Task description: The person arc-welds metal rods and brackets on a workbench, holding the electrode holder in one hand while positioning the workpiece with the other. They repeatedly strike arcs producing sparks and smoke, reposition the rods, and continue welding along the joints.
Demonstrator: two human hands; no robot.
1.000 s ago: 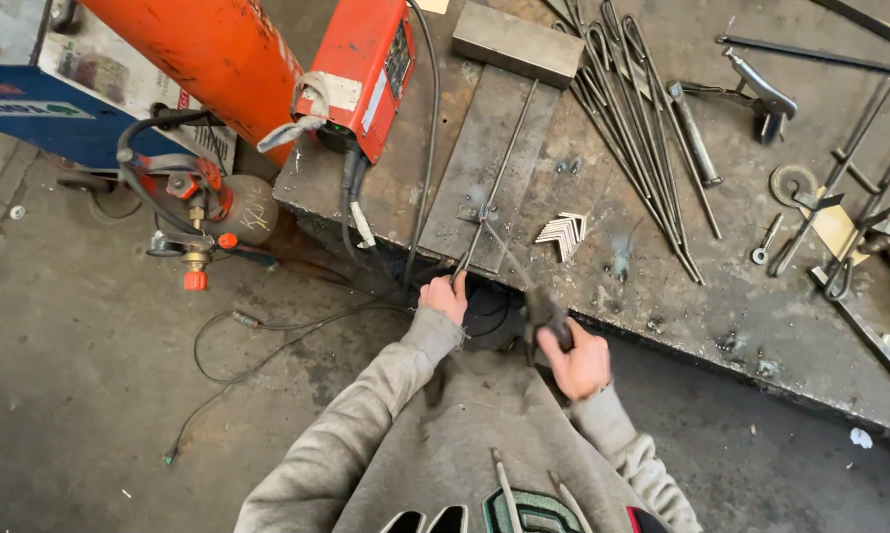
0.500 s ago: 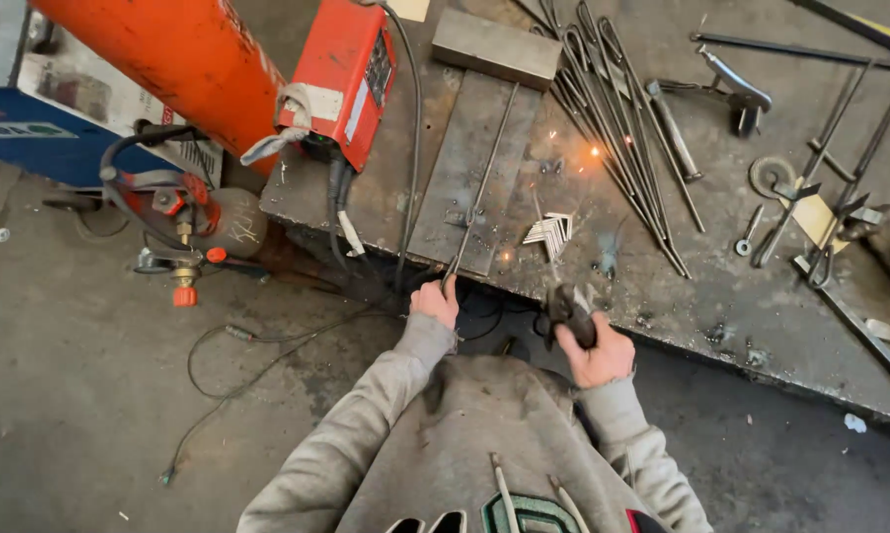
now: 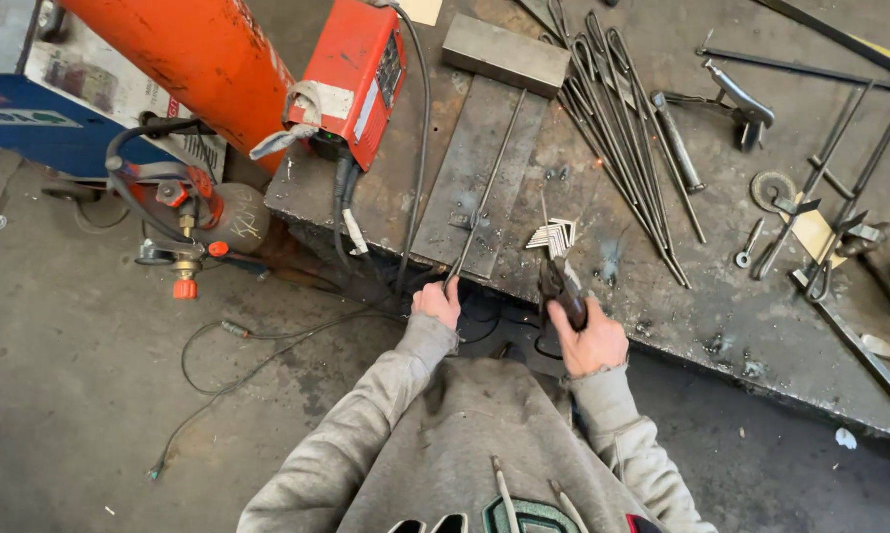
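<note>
Left hand [image 3: 437, 302] is closed around the near end of a thin steel rod [image 3: 484, 192], which lies lengthwise along a flat steel plate [image 3: 479, 168] on the metal workbench [image 3: 662, 296]. The far end of the rod reaches toward a rectangular steel block [image 3: 505, 53] at the back of the plate.

Right hand [image 3: 588, 341] is clamped on the dark handle of a welding torch [image 3: 560, 286], nozzle pointing away from the body toward a small fan of short cut metal pieces [image 3: 553, 237] just beside the plate's right edge. Whether the tip touches them cannot be told from here.

Judgement on doing this step well:
- Keep the rod pressed flat so it does not roll or lift off the plate; the left grip sits at the very table edge, so leverage is poor and a firm downward wrist helps.
- Steady the torch forearm against the bench edge; the nozzle is close to the short pieces, which look light enough to shift if nudged.
- Cables [image 3: 405, 197] from the red welding machine [image 3: 356, 74] hang over the bench edge near the left hand; keep them clear of hot metal.

Around: a bundle of long bent rods [image 3: 622, 148] lies to the right, well apart from the hands. An orange gas cylinder [image 3: 188, 59] stands left of the bench.
</note>
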